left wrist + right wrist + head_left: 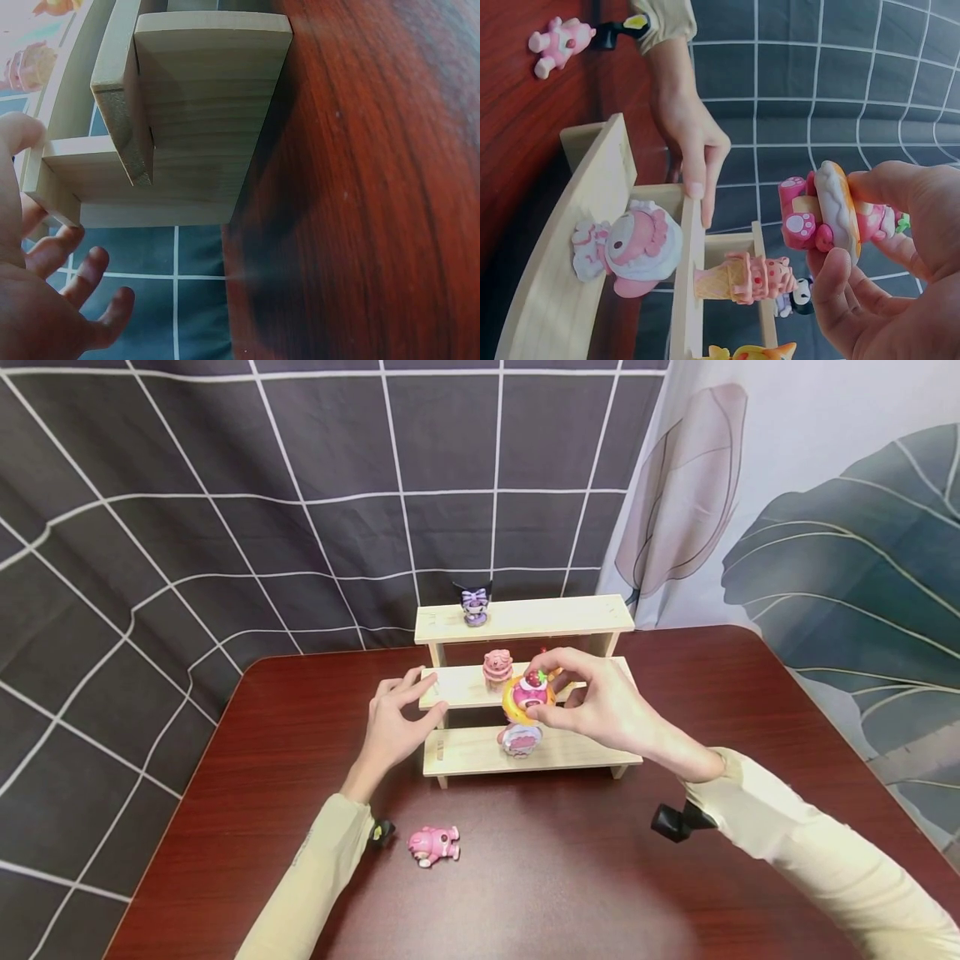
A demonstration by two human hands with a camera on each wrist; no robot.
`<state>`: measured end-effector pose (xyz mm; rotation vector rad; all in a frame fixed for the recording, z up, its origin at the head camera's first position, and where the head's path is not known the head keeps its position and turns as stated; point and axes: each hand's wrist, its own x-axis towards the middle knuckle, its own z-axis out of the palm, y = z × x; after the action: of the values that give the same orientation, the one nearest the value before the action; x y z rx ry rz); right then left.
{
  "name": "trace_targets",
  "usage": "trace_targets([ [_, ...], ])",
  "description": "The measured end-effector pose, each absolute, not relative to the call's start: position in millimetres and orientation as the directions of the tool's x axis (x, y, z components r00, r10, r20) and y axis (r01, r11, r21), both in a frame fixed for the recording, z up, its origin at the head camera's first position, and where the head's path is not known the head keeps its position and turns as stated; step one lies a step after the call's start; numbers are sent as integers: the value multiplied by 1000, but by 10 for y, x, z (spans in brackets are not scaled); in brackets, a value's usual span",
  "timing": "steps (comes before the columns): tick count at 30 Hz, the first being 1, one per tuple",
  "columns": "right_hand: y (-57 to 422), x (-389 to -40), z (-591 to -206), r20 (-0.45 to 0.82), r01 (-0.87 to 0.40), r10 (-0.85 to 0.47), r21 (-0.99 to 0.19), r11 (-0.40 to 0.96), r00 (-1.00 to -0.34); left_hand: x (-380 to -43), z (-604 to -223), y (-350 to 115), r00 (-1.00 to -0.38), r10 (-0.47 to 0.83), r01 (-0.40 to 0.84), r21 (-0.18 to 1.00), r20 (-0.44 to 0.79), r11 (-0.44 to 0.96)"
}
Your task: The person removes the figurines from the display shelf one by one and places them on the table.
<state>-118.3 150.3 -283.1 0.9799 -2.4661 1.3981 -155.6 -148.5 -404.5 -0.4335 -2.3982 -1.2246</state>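
My right hand (pixel 603 702) pinches a pink toy figurine with an orange-and-white ring round its middle (pixel 836 210) and a strawberry on its head. It is held up in front of the middle tier of a stepped wooden display shelf (pixel 577 752). At that tier's left end, my left hand (pixel 392 722) grips the board between thumb and fingers. On the middle tier stands a pink ice-cream-cone figurine (pixel 746 277), with a yellow figurine (pixel 754 352) beside it, partly cut off. A pink figurine in a white frilly bonnet (pixel 641 247) sits on the lowest tier.
A purple-and-black figurine (pixel 475 607) stands on the top tier. On the dark red wooden table (pixel 525 893), near my left sleeve, a pink bear figurine (pixel 434 845) lies down. A dark checked curtain (pixel 315 527) hangs behind the table, a pale leaf-patterned one (pixel 825 527) at right.
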Motion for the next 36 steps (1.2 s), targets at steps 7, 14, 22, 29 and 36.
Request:
trace_targets([
  [7, 1510, -1130, -2889, 414, -603, -491, -728, 327, -767, -1554, -4048, -1486, -867, 85, 448, 694, 491, 563],
  [14, 1508, -1081, -2954, 424, -619, -505, -717, 319, -752, -1554, -4053, -1488, -866, 85, 451, 695, 493, 560],
  [22, 1469, -1015, -3009, 383, -599, -523, -724, 341, -761, -1563, -4053, -1491, -865, 89, 452, 689, 494, 567],
  [29, 1439, -975, -3051, 368, -580, -519, -742, 337, -772, -1560, -4052, -1489, -860, 87, 458, 685, 503, 566],
  [36, 1408, -920, -3110, 364, -585, -524, -731, 351, -770, -1559, -4050, -1489, -859, 85, 460, 688, 505, 561],
])
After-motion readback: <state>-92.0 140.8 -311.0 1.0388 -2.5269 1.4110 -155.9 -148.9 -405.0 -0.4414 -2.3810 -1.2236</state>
